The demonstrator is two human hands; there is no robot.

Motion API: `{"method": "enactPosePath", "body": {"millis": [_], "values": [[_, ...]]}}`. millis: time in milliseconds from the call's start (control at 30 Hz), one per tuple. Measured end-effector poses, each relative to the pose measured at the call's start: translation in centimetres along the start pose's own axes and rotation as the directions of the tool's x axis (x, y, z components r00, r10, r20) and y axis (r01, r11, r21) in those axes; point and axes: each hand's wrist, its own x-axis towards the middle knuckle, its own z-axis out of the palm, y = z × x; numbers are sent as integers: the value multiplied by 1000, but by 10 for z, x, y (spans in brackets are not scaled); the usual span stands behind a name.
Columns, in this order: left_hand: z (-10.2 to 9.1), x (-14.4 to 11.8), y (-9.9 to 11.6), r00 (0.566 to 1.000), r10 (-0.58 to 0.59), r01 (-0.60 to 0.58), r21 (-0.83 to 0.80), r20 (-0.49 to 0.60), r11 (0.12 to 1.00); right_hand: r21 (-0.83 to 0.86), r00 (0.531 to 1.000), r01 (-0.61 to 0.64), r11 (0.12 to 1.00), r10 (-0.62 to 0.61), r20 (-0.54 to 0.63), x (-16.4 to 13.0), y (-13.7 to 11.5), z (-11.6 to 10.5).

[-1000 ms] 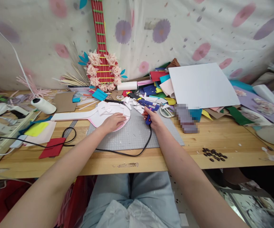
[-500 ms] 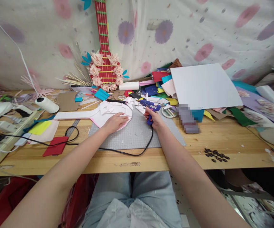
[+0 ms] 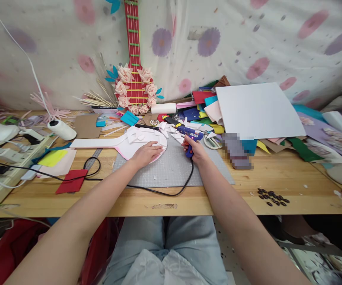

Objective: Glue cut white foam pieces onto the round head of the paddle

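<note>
My left hand (image 3: 147,152) rests flat on a white and pink guitar-shaped foam cutout (image 3: 129,143) that lies partly on a grey cutting mat (image 3: 171,170). My right hand (image 3: 195,150) grips the handle of a blue hot glue gun (image 3: 188,134), whose nozzle points left toward small white foam pieces (image 3: 171,130) at the mat's far edge. The gun's black cord (image 3: 159,190) loops across the mat and off to the left.
A red paper guitar with pink flowers (image 3: 135,79) leans on the flowered curtain. Coloured foam sheets and a white board (image 3: 256,109) pile at the back right. Scissors (image 3: 210,140), a thread spool (image 3: 60,130), a metal ruler (image 3: 93,156), red felt (image 3: 71,181) and dark seeds (image 3: 270,196) lie on the wooden table.
The camera has shifted slightly, so everything sits a little right and lower in view. Both hands hold nearly the same places on the cutout and the glue gun.
</note>
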Motion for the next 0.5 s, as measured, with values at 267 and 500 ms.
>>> {"method": "enactPosePath", "body": {"millis": [267,500], "values": [[4,-3,0,998,34,-32,49,-47,998,-2,1000,-1,1000,1,3,-1,-1,0],[-13,-1,-3,983,-37,54,89,-181,995,-36,1000,3,999,-2,18,-1,-1,1]]}}
